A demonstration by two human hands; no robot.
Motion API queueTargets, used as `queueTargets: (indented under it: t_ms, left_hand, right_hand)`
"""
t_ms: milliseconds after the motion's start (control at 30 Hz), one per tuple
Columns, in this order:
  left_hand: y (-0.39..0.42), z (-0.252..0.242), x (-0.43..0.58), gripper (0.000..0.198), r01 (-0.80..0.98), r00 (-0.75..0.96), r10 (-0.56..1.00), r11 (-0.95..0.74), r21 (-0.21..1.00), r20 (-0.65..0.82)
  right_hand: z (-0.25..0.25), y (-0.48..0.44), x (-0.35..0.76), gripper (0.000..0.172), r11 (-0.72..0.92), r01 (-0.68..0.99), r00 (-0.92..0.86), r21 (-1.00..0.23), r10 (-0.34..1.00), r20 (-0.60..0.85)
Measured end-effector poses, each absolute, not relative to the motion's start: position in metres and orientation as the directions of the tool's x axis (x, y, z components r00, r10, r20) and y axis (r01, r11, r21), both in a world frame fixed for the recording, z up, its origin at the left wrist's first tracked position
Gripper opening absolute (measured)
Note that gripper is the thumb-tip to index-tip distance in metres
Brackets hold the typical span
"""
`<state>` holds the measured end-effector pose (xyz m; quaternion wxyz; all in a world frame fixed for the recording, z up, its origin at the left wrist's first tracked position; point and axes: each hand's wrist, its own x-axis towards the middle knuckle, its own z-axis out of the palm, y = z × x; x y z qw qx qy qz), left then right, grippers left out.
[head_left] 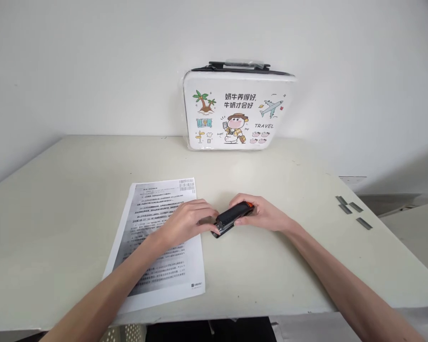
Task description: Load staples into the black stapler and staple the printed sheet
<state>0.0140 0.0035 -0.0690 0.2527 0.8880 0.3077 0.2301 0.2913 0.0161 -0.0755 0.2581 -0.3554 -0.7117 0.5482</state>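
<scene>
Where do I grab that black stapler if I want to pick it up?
Take the stapler across its narrow black middle, coming from above, thumb on one long side and fingers on the other. It lies flat and slanted on the table, so its long sides look easiest to pinch. The right hand covers its orange end; the left hand is at the other.

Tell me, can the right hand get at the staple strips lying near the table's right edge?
Probably yes: nothing lies on the table between the right hand and the staple strips, though it now holds the stapler.
</scene>
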Motion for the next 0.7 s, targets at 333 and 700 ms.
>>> queueTargets:
  t_ms: [333, 700]
  left_hand:
    - [0.006, -0.071, 0.013, 0.035, 0.466, 0.708, 0.654, -0.717, 0.518, 0.267]
    - [0.017, -0.054, -0.010, 0.037, 0.538, 0.676, 0.704, -0.674, 0.506, 0.220]
  right_hand:
    - [-0.079, 0.016, 0.288, 0.038, 0.180, 0.198, -0.600, -0.964, 0.800, 0.026]
    - [-0.082, 0.019, 0.291, 0.040, 0.114, 0.182, -0.566, -0.977, 0.824, -0.010]
